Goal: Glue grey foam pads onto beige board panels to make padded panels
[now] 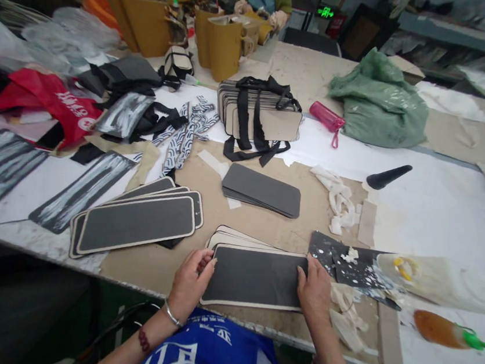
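A dark grey rectangular panel with a cream border [257, 280] lies flat in front of me at the table's front edge. My left hand [191, 281] has its thumb and curled fingers at the panel's left edge. At the opposite end, my right hand [316, 287] grips the right edge, thumb on top. Behind this panel, cream-edged panels [236, 238] stick out from under it. To the left is a fanned stack of similar bordered panels [139, 223]. Farther back sits a small pile of plain dark grey boards [262, 190].
Strapped cream panels [271, 121] stand behind the boards. On the right are a glue-spattered black sheet [326, 256], an orange bottle with a green nozzle [440, 330] and a black horn-shaped piece [388, 176]. Glue-streaked strips [81, 190] lie left. Another person [263, 3] is at the far end.
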A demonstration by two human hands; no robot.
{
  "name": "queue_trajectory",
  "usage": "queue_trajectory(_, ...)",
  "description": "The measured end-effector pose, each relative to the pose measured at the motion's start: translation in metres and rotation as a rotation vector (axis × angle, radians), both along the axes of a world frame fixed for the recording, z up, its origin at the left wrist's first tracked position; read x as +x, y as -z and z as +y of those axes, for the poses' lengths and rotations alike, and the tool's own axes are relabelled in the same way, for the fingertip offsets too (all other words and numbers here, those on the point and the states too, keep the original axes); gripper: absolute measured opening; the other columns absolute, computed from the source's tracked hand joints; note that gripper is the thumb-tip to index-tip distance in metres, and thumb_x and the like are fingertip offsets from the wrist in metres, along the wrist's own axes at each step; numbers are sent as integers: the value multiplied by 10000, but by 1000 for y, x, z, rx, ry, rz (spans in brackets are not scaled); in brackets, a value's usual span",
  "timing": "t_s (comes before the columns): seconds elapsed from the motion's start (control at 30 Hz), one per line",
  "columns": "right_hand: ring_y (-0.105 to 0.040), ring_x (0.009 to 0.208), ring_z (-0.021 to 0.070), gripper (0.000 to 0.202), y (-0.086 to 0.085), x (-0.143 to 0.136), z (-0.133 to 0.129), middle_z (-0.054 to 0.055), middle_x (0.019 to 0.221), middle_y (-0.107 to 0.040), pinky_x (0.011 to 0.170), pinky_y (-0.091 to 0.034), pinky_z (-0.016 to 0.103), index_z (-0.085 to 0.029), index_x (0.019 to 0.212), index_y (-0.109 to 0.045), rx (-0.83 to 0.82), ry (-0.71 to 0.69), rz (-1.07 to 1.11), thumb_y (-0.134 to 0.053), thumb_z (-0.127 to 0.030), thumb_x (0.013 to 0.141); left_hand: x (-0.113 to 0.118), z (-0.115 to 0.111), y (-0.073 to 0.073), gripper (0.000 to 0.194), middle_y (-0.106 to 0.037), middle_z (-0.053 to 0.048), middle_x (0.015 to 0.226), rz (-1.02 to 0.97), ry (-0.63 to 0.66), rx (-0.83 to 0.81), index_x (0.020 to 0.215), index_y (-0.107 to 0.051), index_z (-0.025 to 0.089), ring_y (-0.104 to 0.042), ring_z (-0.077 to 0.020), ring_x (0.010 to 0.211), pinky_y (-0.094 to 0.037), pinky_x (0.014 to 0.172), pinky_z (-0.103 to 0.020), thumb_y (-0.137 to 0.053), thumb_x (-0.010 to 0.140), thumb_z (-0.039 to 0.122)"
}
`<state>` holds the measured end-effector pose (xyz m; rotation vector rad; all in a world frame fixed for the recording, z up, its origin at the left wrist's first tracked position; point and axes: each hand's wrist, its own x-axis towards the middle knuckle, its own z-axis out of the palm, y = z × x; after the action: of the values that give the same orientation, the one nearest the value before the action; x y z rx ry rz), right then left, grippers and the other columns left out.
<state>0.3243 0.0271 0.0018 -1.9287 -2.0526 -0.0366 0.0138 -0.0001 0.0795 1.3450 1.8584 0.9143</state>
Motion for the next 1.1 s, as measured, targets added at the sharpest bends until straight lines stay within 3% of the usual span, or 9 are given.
queue_trajectory(0.17, -437, 1057, 287, 437, -1, -3, -1, 200, 1112, -503, 829, -414, 447, -78, 1202, -435, -2, 15, 22, -313, -359, 890, 2, 3, -5, 249, -626, -39, 780, -65, 13, -156, 886, -561, 173, -582, -175, 712, -467, 702, -321, -538, 721, 357)
queue_trajectory(0.3, -436, 1051, 287, 423, -5, -6, -1, 203, 1105, -503, 829, -413, 442, -71, 1192, -445, -14, 23, 17, -316, -336, 890, 6, 8, -7, 339, -657, -82, 888, -473, 26, -314, 914, -522, 142, -614, -217, 843, -484, 764, -339, -611, 664, 354)
queue_trajectory(0.43, -448, 1031, 282, 408, -7, -7, -2, 185, 1102, -506, 823, -412, 434, -96, 1195, -449, -19, 46, 12, -328, -334, 886, 15, 7, -15, 571, -636, -85, 1042, -820, -23, -446, 1136, -451, 159, -611, -218, 914, -494, 809, -338, -683, 641, 324)
queue_trajectory(0.6, -448, 1032, 276, 407, -8, -10, -3, 185, 1097, -509, 836, -404, 421, -86, 1191, -454, -24, 75, 13, -342, -328, 883, 13, 3, -19, 403, -668, -134, 947, -1009, -115, -706, 1092, -510, 91, -643, -221, 839, -520, 793, -342, -623, 737, 246)
queue_trajectory(0.73, -459, 1026, 265, 395, -13, -10, 0, 177, 1089, -518, 851, -398, 426, -96, 1170, -475, -3, 85, 41, -335, -336, 889, 7, 7, -13, 327, -685, -134, 861, -1110, -196, -739, 1074, -525, 65, -656, -222, 787, -545, 733, -336, -575, 770, 174)
queue_trajectory(0.83, -467, 1020, 275, 422, -30, -8, -10, 180, 1075, -530, 846, -400, 445, -93, 1162, -474, 78, 118, 104, -341, -383, 886, 6, 14, -10, 293, -689, -128, 772, -1124, -251, -836, 1049, -537, 36, -664, -222, 715, -555, 694, -334, -551, 781, 154)
queue_trajectory(0.93, -539, 872, 240, 336, -63, -17, -38, 131, 922, -591, 774, -439, 389, -140, 1019, -554, 75, 100, 251, -359, -381, 888, 7, 21, -9, 242, -684, -113, 698, -1083, -331, -904, 1002, -555, 29, -662, -211, 650, -558, 662, -325, -530, 785, 134)
queue_trajectory(1.03, -574, 732, 175, 262, -98, -46, -70, 54, 782, -621, 682, -462, 284, -199, 859, -604, -229, -167, 418, -374, -319, 896, 7, 27, -13, 179, -679, -103, 680, -1069, -323, -894, 936, -572, 40, -654, -192, 605, -556, 625, -301, -526, 777, 111)
queue_trajectory(1.1, -586, 810, 165, 269, -112, -72, -83, 42, 856, -642, 741, -466, 271, -209, 924, -614, -395, -337, 481, -355, -278, 904, 7, 30, -18, 135, -675, -98, 670, -1045, -301, -899, 883, -582, 53, -648, -186, 586, -554, 601, -293, -529, 772, 110)
